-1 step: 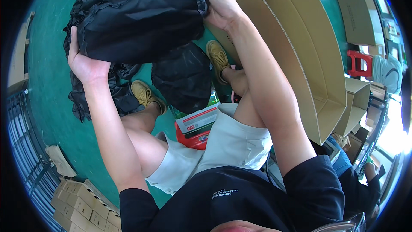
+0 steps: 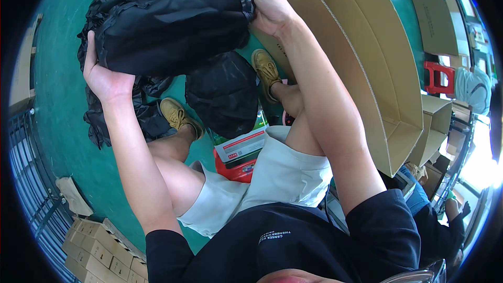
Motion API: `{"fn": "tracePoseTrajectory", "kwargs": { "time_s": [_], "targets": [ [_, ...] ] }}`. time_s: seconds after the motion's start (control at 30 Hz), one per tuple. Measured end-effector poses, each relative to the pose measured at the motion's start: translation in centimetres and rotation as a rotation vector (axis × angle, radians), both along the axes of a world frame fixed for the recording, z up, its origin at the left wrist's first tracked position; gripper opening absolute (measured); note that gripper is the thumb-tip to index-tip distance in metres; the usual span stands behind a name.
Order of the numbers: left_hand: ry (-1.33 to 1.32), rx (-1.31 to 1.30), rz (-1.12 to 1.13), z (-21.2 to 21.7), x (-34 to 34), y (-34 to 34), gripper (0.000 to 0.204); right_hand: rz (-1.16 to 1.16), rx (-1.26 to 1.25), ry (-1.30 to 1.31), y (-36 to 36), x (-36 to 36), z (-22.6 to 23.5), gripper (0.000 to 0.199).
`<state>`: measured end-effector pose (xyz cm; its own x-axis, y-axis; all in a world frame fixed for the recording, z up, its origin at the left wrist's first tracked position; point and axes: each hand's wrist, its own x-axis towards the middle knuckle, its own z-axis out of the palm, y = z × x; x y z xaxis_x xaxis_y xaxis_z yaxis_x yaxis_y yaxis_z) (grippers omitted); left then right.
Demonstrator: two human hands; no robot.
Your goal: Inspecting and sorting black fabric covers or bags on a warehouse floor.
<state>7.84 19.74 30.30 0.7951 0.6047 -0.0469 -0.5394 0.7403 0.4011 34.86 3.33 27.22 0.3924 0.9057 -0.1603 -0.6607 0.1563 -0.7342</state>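
A black fabric cover (image 2: 173, 29) with gathered, ruffled edges is stretched between my hands, raised in front of me. My left hand (image 2: 107, 76) grips its left end, thumb up along the edge and the other fingers hidden by the cloth. At the right end my right hand (image 2: 270, 8) holds it, the thumb over the top edge and the fingertips partly hidden. Behind and left of it spreads a heap of crumpled black fabric (image 2: 94, 118) on the floor. Another flat black fabric piece (image 2: 222, 94) lies below, between my feet, over a printed box (image 2: 241, 147).
A large open cardboard box (image 2: 356, 36) stands close by my right arm. Something red (image 2: 236, 170) sits under the printed box. Stacked cartons (image 2: 99, 246) and metal racking (image 2: 31, 162) are at left. A red stool (image 2: 439, 77) and another person (image 2: 440, 230) are at right.
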Motion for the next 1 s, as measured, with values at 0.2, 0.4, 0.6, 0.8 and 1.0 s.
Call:
{"fn": "tracePoseTrajectory", "kwargs": {
  "time_s": [0.2,0.4,0.6,0.8,1.0],
  "targets": [
    [0.117,0.032,0.080,0.1,0.0,-0.8,0.036,-0.011,-0.025,-0.095,-0.9,0.1,-0.3,0.015],
    [0.440,0.253,0.140,-0.3,-1.4,-1.5,0.030,0.089,-0.052,-0.235,-2.8,1.6,-1.1,0.015],
    [0.668,0.599,-0.363,-0.5,-5.1,-4.0,0.025,0.751,-0.216,-0.366,-6.9,3.0,-0.7,0.017],
    [0.447,0.456,-1.016,-3.4,-7.5,-6.7,0.029,1.148,-0.053,-0.216,-9.0,0.9,-3.1,0.017],
    [0.567,0.099,-0.583,-13.0,-3.4,-4.3,0.017,0.582,-0.592,-0.297,-7.2,1.6,-14.5,0.010]
  ]
}}
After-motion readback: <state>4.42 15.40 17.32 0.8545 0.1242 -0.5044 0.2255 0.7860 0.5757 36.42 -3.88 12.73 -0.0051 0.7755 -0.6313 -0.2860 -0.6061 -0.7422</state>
